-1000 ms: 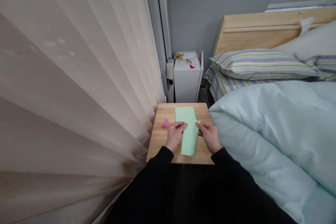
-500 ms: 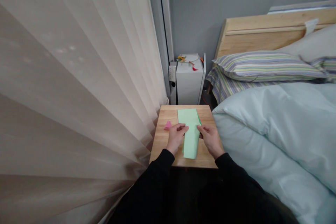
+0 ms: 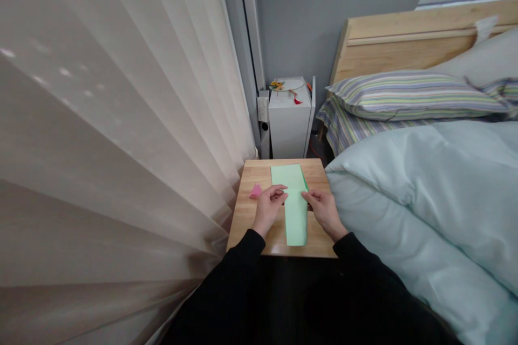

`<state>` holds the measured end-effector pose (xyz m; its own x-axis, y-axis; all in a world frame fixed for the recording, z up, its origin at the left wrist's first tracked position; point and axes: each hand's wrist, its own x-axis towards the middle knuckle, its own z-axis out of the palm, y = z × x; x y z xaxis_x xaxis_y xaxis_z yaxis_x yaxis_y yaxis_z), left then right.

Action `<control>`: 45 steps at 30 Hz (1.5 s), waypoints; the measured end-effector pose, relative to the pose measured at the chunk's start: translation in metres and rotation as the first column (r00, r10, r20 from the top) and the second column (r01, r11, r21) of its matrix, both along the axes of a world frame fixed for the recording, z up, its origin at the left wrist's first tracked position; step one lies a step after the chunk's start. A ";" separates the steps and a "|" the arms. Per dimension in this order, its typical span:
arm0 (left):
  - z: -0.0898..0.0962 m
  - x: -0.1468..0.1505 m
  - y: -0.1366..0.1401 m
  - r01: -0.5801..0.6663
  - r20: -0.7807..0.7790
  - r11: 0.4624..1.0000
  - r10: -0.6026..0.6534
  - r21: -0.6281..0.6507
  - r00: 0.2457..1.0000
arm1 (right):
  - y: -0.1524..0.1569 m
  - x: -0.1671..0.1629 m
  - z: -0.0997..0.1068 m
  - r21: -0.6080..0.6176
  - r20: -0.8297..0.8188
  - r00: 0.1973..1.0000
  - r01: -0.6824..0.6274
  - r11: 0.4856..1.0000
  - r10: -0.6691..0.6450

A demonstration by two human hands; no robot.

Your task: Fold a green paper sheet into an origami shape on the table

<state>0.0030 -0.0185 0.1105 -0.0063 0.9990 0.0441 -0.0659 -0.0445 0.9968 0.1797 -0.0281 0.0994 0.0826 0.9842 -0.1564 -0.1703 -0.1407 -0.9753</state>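
Left hand (image 3: 268, 210): we are keeping thumb and forefinger only slightly parted at the left edge of the pale green strip (image 3: 297, 222); we are touching its upper corner, but whether we are gripping the paper between those tips we cannot tell.
Right hand (image 3: 324, 210): we are pinching the strip's upper right corner, thumb on top, the other fingers curling partly out of sight beneath.
Pale green strip: it is lying between our two hands, over the worktop (image 3: 240, 229), its free end pointing toward us and its right side looking gently rounded.
Long axis: the strip is running away from our body, nearly straight, with both hands meeting it at the far end and facing each other across its width.
Nearer hand: neither is standing clearly closer; we are having fingertips at the paper on both sides.
Pale green sheet (image 3: 286, 174): it is lying just beyond our fingertips, a sliver of deeper green showing along its right side; whether it is joining the strip as one piece we cannot tell.
Pink paper (image 3: 256, 191): it is resting on the worktop just left of our left hand, apart from the green, looking folded or crumpled.
Surroundings: a white cabinet (image 3: 290, 126) is standing beyond the worktop, a pale curtain (image 3: 133, 135) is hanging on our left, and a light blue quilt (image 3: 429, 194) is spreading on our right.
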 end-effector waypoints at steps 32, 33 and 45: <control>0.005 0.001 -0.008 0.161 -0.277 0.985 -0.139 0.059 0.951 | -0.009 -0.005 0.000 0.135 0.277 0.909 -0.360 0.923 0.313; 0.003 0.001 -0.008 0.156 -0.280 0.986 -0.133 0.060 0.951 | -0.009 -0.005 -0.002 0.126 0.282 0.905 -0.364 0.923 0.319; 0.003 -0.038 0.010 -0.199 -0.151 0.979 0.205 0.053 0.967 | 0.005 0.021 -0.001 0.024 0.159 0.962 -0.230 0.973 0.223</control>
<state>-0.0348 -0.0089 0.1134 -0.1980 0.9753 0.0977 0.1033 -0.0783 0.9916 0.2006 -0.0235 0.0985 -0.1233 0.9854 -0.1178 0.0145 -0.1169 -0.9930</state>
